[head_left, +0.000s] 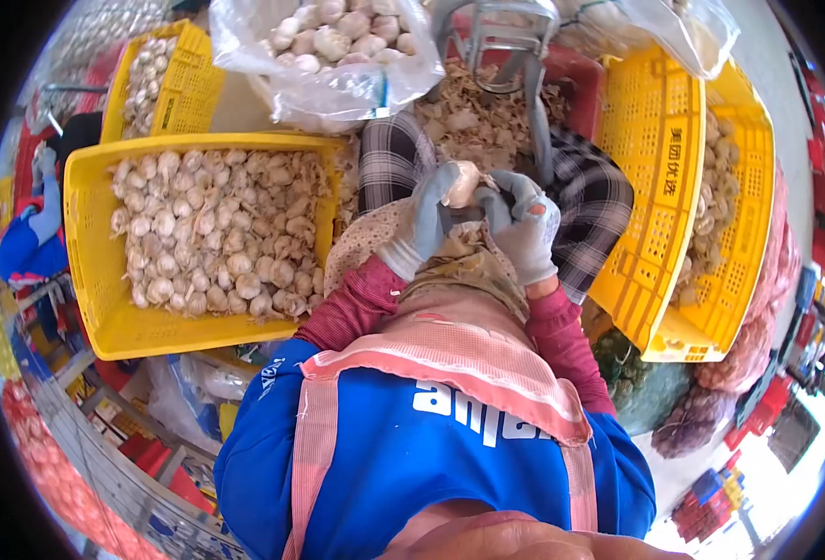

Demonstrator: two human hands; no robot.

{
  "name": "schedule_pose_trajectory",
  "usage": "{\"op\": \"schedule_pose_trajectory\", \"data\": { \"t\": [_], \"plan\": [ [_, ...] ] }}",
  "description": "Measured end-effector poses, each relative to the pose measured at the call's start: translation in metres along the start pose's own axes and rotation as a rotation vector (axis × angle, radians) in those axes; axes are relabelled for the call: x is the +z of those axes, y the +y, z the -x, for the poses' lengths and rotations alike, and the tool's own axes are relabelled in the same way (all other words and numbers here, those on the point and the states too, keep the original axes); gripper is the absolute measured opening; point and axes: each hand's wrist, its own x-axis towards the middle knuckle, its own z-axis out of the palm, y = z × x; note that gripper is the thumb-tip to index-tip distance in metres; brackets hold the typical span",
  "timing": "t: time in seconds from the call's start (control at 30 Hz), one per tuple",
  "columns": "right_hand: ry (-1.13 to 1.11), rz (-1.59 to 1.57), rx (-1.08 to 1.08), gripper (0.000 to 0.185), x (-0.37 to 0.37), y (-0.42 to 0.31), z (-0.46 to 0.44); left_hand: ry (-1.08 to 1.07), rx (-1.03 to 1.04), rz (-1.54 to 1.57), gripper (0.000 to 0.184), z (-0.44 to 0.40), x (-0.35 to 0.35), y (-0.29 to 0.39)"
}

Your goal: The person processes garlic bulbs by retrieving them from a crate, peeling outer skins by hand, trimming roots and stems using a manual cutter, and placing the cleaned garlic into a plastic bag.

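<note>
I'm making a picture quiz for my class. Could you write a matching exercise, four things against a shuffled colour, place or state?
Things:
1. Bulb
2. Tub
3. Clear bag
4. Apron

Matches:
A. holding garlic
B. pink
C. between left hand and right hand
D. red, holding peelings

Pairs: 1-C, 2-D, 3-A, 4-B

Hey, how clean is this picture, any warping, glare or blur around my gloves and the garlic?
Head view: strong fisheye warping, with black corners; head view: lower right blown out to white, highlights on the clear plastic bag at top; head view: left gloved hand, right gloved hand and the garlic bulb between them fairly clear, red sacks at lower left softer.
</note>
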Motion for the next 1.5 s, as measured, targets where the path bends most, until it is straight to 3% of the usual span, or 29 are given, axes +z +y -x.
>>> {"op": "schedule_pose_trajectory", "data": {
  "t": [0.03,0.07,0.13,0.17,0.27,0.33,0.37,0.4,0.43,0.5,0.53,0.6,0.63,0.67,0.77,0.83,0.9,0.93,1.07,1.17,1.2,1.27,1.33,1.4,1.43,1.47,1.5],
  "plan": [
    [-0.026,-0.045,0.111,0.021,-0.001,0.007,0.004,-0.019,0.018,-0.094,0.052,-0.001,-0.003,0.001],
    [-0.054,-0.333,0.366,0.018,0.000,0.019,0.008,-0.025,0.008,-0.101,0.052,-0.002,-0.005,0.002],
    [0.045,-0.762,0.718,0.018,-0.020,0.014,0.005,-0.191,-0.002,0.092,0.053,-0.002,-0.004,0.008],
    [0.050,-0.702,0.699,0.021,-0.031,0.008,0.005,-0.152,-0.027,0.136,0.056,-0.006,-0.008,0.006],
    [0.322,-0.521,0.187,0.032,-0.027,0.027,0.001,-0.158,-0.170,0.331,0.056,-0.007,-0.001,0.021],
    [0.277,-0.049,0.076,0.044,-0.035,0.039,-0.013,-0.220,-0.195,0.433,0.057,-0.009,0.002,0.023],
    [0.207,0.254,-0.206,0.061,-0.038,0.044,-0.029,-0.279,-0.230,0.537,0.058,-0.009,0.004,0.024],
    [0.081,0.348,-0.103,0.071,-0.035,0.044,-0.033,-0.391,-0.256,0.704,0.054,-0.011,0.009,0.026],
    [-0.071,0.207,0.106,0.074,-0.032,0.042,-0.033,-0.396,-0.253,0.705,0.054,-0.014,0.011,0.026],
    [0.103,0.452,-0.212,0.073,-0.032,0.024,-0.028,-0.319,-0.238,0.721,0.051,-0.019,0.013,0.027],
    [0.129,0.396,-0.319,0.068,-0.038,0.012,-0.032,-0.382,-0.220,0.670,0.050,-0.018,0.013,0.031],
    [0.067,0.088,-0.319,0.060,-0.035,0.008,-0.026,-0.382,-0.204,0.561,0.051,-0.020,0.011,0.027],
    [-0.029,-0.022,-0.192,0.051,-0.035,0.003,-0.023,-0.392,-0.194,0.441,0.052,-0.021,0.011,0.025],
    [-0.071,-0.051,-0.192,0.046,-0.036,-0.003,-0.027,-0.323,-0.229,0.299,0.052,-0.016,0.011,0.025],
    [-0.195,-0.134,-0.175,0.034,-0.038,-0.001,-0.031,-0.210,-0.307,0.262,0.051,-0.003,0.027,0.026],
    [-0.279,-0.408,-0.071,0.028,-0.036,0.009,-0.024,-0.249,-0.336,0.267,0.048,-0.003,0.001,0.008],
    [-0.254,-0.604,0.223,0.021,-0.031,0.019,-0.015,-0.436,-0.302,0.094,0.040,-0.001,-0.008,-0.003],
    [-0.216,-0.621,0.307,0.020,-0.027,0.022,-0.013,-0.185,-0.363,0.076,0.031,0.018,0.025,0.016],
    [-0.101,-0.169,0.232,0.019,-0.004,0.038,-0.014,-0.359,-0.424,-0.130,0.028,0.018,0.014,0.017],
    [0.115,0.290,-0.021,0.017,-0.004,0.014,-0.017,-0.292,-0.380,-0.045,0.028,0.005,0.002,0.000],
    [0.225,0.186,-0.151,0.020,-0.007,0.010,-0.022,-0.370,-0.318,0.047,0.028,0.003,-0.001,0.003],
    [0.344,-0.016,-0.373,0.031,-0.018,0.014,-0.032,-0.314,-0.307,0.153,0.030,-0.001,-0.004,0.005],
    [0.435,0.247,-0.413,0.047,-0.032,0.022,-0.045,-0.154,-0.312,0.252,0.033,0.000,0.018,0.028],
    [0.275,0.510,-0.310,0.050,-0.041,0.034,-0.058,-0.292,-0.239,0.382,0.036,-0.018,-0.006,0.015],
    [-0.058,0.346,-0.069,0.049,-0.047,0.050,-0.059,-0.331,-0.246,0.357,0.050,-0.026,-0.011,0.015],
    [-0.221,0.108,0.023,0.044,-0.054,0.062,-0.056,-0.341,-0.234,0.361,0.050,-0.032,-0.015,0.011],
    [-0.263,0.183,0.008,0.041,-0.061,0.054,-0.055,-0.311,-0.227,0.404,0.052,-0.035,-0.014,0.011]
  ]
}}
